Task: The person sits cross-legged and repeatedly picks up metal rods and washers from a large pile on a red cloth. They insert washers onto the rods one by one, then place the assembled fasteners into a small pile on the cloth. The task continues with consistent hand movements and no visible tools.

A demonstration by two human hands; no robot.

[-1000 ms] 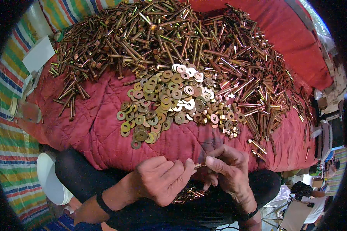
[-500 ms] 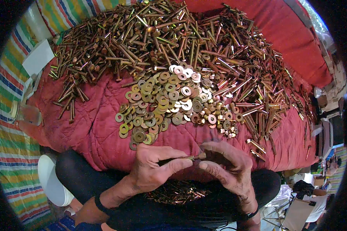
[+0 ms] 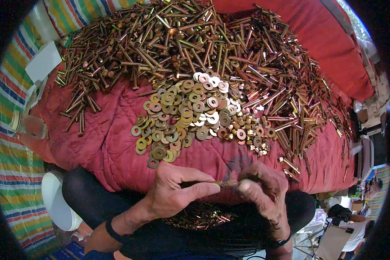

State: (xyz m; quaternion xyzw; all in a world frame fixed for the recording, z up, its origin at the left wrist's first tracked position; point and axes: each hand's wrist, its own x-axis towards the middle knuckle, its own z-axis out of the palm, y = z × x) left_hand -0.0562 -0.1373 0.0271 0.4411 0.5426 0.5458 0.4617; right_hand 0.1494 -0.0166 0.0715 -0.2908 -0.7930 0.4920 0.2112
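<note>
My left hand (image 3: 182, 186) pinches a brass-coloured bolt (image 3: 223, 183) between thumb and forefinger, its threaded end pointing right. A small nut (image 3: 232, 182) appears to sit at that end, though it is blurred. Just right of it, my right hand (image 3: 266, 188) has curled, motion-blurred fingers, with the thumb apart from them and no object visible between. Beyond the hands lies a heap of flat washers (image 3: 182, 112), with a small cluster of brass-coloured nuts (image 3: 246, 128) at its right side. Long bolts (image 3: 160, 47) are piled behind them.
A red quilted cloth (image 3: 108, 143) lies under the hardware. More bolts or similar metal parts (image 3: 199, 218) rest in my lap between dark-trousered legs. A white bucket (image 3: 54, 199) and a clear jar (image 3: 32, 127) stand at left, near striped sheeting. A person sits at far right.
Both hands have shifted slightly right with the bolt. My right fingers have curled and drawn away from the nut end, where thumb and forefinger were spread around it.
</note>
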